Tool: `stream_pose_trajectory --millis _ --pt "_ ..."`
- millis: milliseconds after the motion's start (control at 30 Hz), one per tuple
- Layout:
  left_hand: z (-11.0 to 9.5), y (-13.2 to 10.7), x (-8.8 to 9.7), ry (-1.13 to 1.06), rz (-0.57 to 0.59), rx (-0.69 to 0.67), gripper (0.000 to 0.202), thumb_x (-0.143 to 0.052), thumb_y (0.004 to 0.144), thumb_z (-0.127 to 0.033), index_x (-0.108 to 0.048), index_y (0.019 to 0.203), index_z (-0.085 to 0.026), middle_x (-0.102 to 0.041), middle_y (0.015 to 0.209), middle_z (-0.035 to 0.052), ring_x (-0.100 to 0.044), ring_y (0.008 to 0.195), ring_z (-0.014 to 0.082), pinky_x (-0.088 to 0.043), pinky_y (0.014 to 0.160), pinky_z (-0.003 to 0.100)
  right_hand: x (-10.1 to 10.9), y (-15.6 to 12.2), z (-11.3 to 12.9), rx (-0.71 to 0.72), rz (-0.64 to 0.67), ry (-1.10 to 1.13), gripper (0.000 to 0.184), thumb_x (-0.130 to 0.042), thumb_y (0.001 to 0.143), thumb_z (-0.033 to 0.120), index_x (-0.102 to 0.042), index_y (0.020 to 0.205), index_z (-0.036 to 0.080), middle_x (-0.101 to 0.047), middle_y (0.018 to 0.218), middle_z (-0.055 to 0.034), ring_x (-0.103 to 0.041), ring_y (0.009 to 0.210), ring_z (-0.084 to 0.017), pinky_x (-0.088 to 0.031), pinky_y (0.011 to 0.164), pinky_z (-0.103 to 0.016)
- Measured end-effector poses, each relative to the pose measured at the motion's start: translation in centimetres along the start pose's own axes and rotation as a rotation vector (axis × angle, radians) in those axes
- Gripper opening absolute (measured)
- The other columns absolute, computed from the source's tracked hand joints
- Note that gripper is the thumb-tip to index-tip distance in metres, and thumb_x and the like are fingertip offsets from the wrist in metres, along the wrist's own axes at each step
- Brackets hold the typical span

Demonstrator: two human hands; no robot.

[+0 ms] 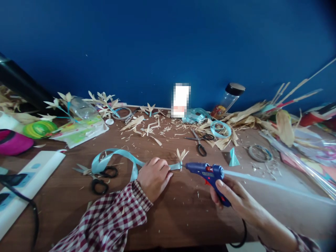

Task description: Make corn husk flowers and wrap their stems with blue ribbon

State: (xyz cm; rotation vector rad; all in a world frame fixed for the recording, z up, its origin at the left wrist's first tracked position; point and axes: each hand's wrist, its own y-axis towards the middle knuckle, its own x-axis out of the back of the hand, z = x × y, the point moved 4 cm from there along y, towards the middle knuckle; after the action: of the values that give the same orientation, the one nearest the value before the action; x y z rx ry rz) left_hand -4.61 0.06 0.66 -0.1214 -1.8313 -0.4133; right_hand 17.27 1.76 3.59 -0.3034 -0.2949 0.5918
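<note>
My left hand (pixel 154 177) is closed around a stem wrapped in light blue ribbon (pixel 115 157), with a small dried-husk flower (pixel 181 155) at its tip. The ribbon loops away to the left over the wooden table (pixel 168 213). My right hand (pixel 231 196) grips a blue hot glue gun (pixel 207 173) by its handle. The gun's nozzle points left and sits right at the base of the flower. A long glue stick sticks out of the gun's back toward the right.
Black-handled scissors (pixel 101 178) lie at the left and another pair (pixel 200 143) behind the flower. Husk scraps, finished flowers (pixel 103 101), ribbon rolls (pixel 220 128), a jar (pixel 228 99), a white power strip (pixel 28 182) and a blue cone (pixel 233 158) lie about.
</note>
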Motion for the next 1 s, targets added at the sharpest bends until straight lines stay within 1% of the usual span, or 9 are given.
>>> stream_pose_trajectory --millis 67,200,367,433,567,700,833,1000 --pt "0.0 0.1 -0.2 0.014 0.036 0.017 0.017 -0.046 0.087 -0.028 -0.059 0.084 -0.017 -0.060 0.086 0.0056 -0.050 0.084 0.0210 -0.045 0.073 0.036 -0.1 -0.1 0.0 0.011 0.004 -0.028 0.040 -0.041 0.087 0.052 -0.051 0.069 0.017 -0.051 0.058 0.0006 -0.046 0.050 -0.010 -0.039 0.049 -0.023" --pt "0.1 0.1 -0.4 0.023 0.054 0.034 0.017 -0.046 0.087 -0.029 -0.058 0.082 -0.018 -0.060 0.086 0.0055 -0.050 0.083 0.0213 -0.045 0.071 0.036 -0.2 -0.1 -0.4 0.007 -0.003 -0.074 0.042 -0.041 0.087 0.052 -0.050 0.066 0.017 -0.049 0.057 0.0014 -0.045 0.049 -0.010 -0.038 0.049 -0.022" --pt "0.2 0.0 -0.4 -0.007 0.050 0.028 0.018 -0.044 0.088 -0.028 -0.059 0.087 -0.018 -0.059 0.087 0.0055 -0.050 0.084 0.0208 -0.045 0.073 0.036 -0.2 0.4 -1.4 0.009 -0.002 -0.061 0.038 -0.041 0.089 0.048 -0.051 0.071 0.016 -0.050 0.058 0.0020 -0.046 0.050 -0.009 -0.037 0.049 -0.022" --pt "0.2 0.0 -0.3 -0.009 0.052 0.026 0.018 -0.045 0.088 -0.028 -0.059 0.087 -0.018 -0.059 0.087 0.0056 -0.050 0.084 0.0206 -0.045 0.072 0.035 -0.2 0.6 -1.7 0.021 0.005 -0.060 0.038 -0.041 0.089 0.047 -0.050 0.070 0.016 -0.049 0.057 0.0022 -0.045 0.049 -0.009 -0.037 0.049 -0.022" --pt "0.2 -0.1 -0.4 -0.017 0.044 0.033 0.016 -0.046 0.087 -0.027 -0.060 0.087 -0.020 -0.059 0.085 0.0047 -0.050 0.083 0.0190 -0.044 0.071 0.033 -0.3 1.0 -2.1 0.017 0.005 -0.069 0.038 -0.040 0.089 0.050 -0.049 0.073 0.016 -0.048 0.057 0.0023 -0.045 0.049 -0.009 -0.037 0.048 -0.022" --pt "0.3 -0.1 -0.5 -0.014 0.002 0.032 0.017 -0.046 0.087 -0.028 -0.062 0.091 -0.023 -0.058 0.086 0.0038 -0.049 0.082 0.0179 -0.043 0.069 0.031 -0.3 1.1 -2.4 0.004 -0.004 -0.082 0.039 -0.039 0.088 0.052 -0.049 0.074 0.017 -0.048 0.057 0.0023 -0.045 0.049 -0.010 -0.037 0.047 -0.022" --pt "0.3 -0.1 -0.6 -0.001 -0.002 0.031 0.019 -0.045 0.087 -0.029 -0.063 0.089 -0.024 -0.058 0.085 0.0040 -0.049 0.080 0.0177 -0.043 0.068 0.031 -0.1 1.0 -2.2 0.000 -0.002 -0.091 0.040 -0.040 0.089 0.051 -0.048 0.070 0.017 -0.048 0.056 0.0026 -0.045 0.048 -0.009 -0.037 0.047 -0.022" --pt "0.2 -0.2 -0.6 0.005 0.013 0.034 0.021 -0.041 0.089 -0.029 -0.061 0.088 -0.023 -0.058 0.086 0.0038 -0.048 0.081 0.0181 -0.043 0.069 0.032 0.2 0.5 -1.1 0.006 -0.005 -0.049 0.040 -0.041 0.088 0.050 -0.047 0.067 0.017 -0.046 0.054 0.0032 -0.042 0.046 -0.008 -0.035 0.045 -0.021"
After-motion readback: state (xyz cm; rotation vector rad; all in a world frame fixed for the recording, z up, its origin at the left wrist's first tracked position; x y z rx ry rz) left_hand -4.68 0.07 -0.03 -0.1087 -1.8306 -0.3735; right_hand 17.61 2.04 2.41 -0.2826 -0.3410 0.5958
